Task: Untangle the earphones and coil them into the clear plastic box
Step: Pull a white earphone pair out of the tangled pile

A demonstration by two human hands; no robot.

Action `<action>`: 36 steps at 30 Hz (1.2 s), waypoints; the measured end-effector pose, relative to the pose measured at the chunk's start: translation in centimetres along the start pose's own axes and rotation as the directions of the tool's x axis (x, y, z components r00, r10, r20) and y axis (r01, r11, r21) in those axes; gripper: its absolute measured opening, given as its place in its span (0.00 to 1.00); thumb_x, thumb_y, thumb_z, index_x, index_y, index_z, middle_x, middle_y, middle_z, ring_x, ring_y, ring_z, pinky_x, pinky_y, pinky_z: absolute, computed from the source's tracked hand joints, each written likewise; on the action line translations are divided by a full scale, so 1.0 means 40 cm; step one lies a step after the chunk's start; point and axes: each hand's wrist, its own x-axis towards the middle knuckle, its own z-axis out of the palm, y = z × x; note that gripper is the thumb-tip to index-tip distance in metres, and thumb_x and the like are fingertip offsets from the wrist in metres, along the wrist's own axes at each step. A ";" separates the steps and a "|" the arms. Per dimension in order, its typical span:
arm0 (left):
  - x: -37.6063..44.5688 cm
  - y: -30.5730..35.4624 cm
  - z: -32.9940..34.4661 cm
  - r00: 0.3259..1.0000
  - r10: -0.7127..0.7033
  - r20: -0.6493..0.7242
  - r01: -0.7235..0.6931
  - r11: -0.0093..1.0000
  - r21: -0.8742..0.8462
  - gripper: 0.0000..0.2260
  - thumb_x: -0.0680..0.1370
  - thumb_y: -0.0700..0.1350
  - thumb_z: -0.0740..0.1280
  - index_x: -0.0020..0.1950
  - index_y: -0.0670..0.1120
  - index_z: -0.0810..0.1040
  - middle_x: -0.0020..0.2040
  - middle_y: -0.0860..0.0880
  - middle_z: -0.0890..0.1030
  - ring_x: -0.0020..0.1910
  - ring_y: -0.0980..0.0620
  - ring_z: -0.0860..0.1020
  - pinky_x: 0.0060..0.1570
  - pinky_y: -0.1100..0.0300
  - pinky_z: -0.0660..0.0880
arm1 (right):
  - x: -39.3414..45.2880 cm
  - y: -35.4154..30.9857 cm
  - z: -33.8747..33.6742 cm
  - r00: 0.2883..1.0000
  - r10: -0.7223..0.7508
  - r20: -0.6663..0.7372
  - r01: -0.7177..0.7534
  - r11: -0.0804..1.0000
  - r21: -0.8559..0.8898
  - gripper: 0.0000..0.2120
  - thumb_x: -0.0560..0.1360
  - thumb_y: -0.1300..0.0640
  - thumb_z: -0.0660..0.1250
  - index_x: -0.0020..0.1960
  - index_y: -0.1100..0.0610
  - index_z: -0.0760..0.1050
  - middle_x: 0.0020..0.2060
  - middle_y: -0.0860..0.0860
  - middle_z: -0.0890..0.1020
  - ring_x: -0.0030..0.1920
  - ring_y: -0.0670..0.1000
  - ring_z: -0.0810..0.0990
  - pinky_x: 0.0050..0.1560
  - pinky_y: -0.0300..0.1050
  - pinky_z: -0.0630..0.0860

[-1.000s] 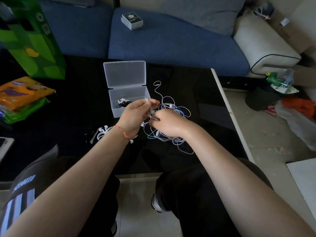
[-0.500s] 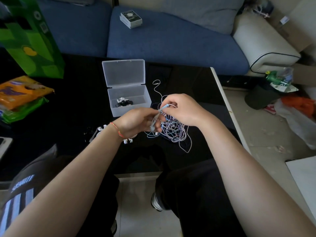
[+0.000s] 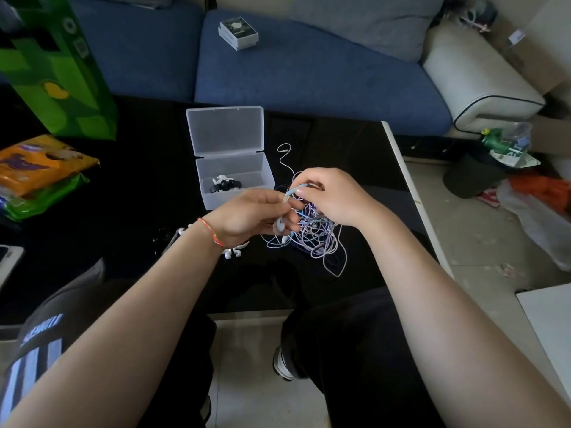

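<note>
You're sitting at a black glass table and honestly you're not far into this one. The biggest chunk of work is the tangled earphone cables, a loose knot of white, blue and purple wire hanging under your hands just above the tabletop, with 1 thin white loop trailing off toward the far side. The clear plastic box sits just beyond your left hand, lid flipped open, and it looks like 1 coiled set is already inside, so that part's done. Your right hand pinches a pale blue cable up top, and your left hand has its fingers curled onto the same strand lower down, near an earbud. Another white earphone set lies on the table under your left wrist, also waiting.
</note>
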 end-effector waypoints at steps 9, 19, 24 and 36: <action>0.004 0.007 0.002 0.991 -0.075 -0.110 0.081 0.995 0.050 0.09 0.83 0.38 0.60 0.54 0.37 0.80 0.46 0.42 0.84 0.46 0.48 0.84 0.53 0.52 0.77 | -0.007 -0.023 0.008 0.994 -0.101 0.036 0.103 0.993 -0.065 0.13 0.80 0.59 0.66 0.64 0.51 0.81 0.61 0.44 0.80 0.59 0.39 0.74 0.53 0.24 0.67; 0.000 0.013 -0.032 0.990 -0.137 -0.018 0.137 0.990 0.038 0.11 0.82 0.34 0.58 0.51 0.34 0.80 0.46 0.40 0.85 0.46 0.48 0.84 0.45 0.62 0.79 | 0.000 -0.052 0.048 0.992 -0.130 0.009 0.126 0.947 -0.297 0.08 0.80 0.58 0.67 0.56 0.53 0.82 0.45 0.48 0.80 0.37 0.43 0.74 0.36 0.37 0.68; -0.005 0.019 -0.040 0.984 -0.161 -0.077 0.169 0.978 0.122 0.09 0.81 0.35 0.62 0.51 0.32 0.80 0.46 0.38 0.84 0.49 0.44 0.83 0.51 0.57 0.78 | -0.008 -0.050 0.060 0.985 -0.161 0.056 0.171 0.944 -0.281 0.06 0.80 0.60 0.62 0.54 0.56 0.78 0.47 0.47 0.76 0.45 0.49 0.75 0.41 0.45 0.70; 0.001 0.033 -0.005 0.950 -0.084 -0.300 0.228 0.846 0.482 0.07 0.71 0.40 0.70 0.40 0.36 0.83 0.39 0.38 0.84 0.35 0.47 0.77 0.44 0.53 0.73 | -0.002 -0.036 0.087 0.969 -0.224 0.102 0.245 0.898 -0.366 0.10 0.80 0.65 0.60 0.56 0.52 0.72 0.46 0.48 0.74 0.46 0.53 0.75 0.40 0.52 0.74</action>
